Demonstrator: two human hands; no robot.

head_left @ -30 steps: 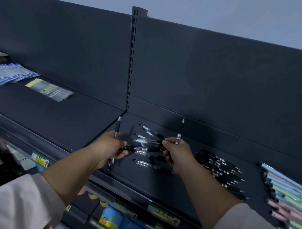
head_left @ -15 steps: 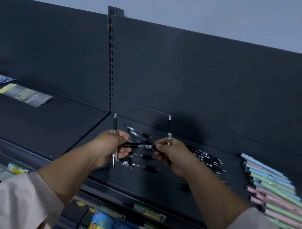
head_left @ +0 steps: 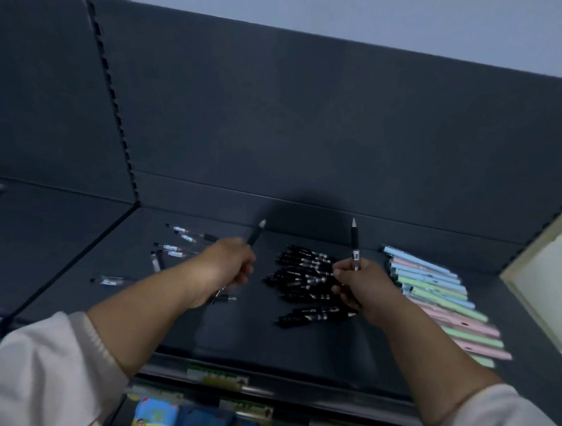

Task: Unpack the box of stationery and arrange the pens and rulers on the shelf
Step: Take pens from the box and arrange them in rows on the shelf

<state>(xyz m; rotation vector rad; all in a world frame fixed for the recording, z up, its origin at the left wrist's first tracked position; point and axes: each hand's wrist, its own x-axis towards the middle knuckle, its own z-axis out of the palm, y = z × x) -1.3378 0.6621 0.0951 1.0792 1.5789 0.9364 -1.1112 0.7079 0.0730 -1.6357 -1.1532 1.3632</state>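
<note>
1. Nearest the camera, two white sleeves (head_left: 28,373) sat pushed up the forearms, and colourful packets (head_left: 158,415) showed on a lower level beneath them.
2. The front edge of the dark shelf (head_left: 237,335) carried a strip of price labels (head_left: 216,374).
3. The left hand (head_left: 230,266) was clenched round a black pen (head_left: 256,235). It was tilted with its pale tip up and to the right, and its lower end showed under the hand.
4. The right hand (head_left: 361,287) grasped a second pen (head_left: 355,247) between thumb and fingers. The pen stood nearly upright, tip up.
5. Between the hands a heap of black pens (head_left: 303,274) lay on the shelf, roughly aligned, with a few lying apart nearer the front edge.
6. Just right of the right hand, pastel pens (head_left: 436,298) in blue, pink and green lay side by side in a slanting row.
7. Left of the left hand, clear-barrelled pens (head_left: 176,244) lay scattered, one of them alone nearer the front.
8. Farthest back rose the dark back panel (head_left: 308,134) and a slotted upright (head_left: 114,111).
</note>
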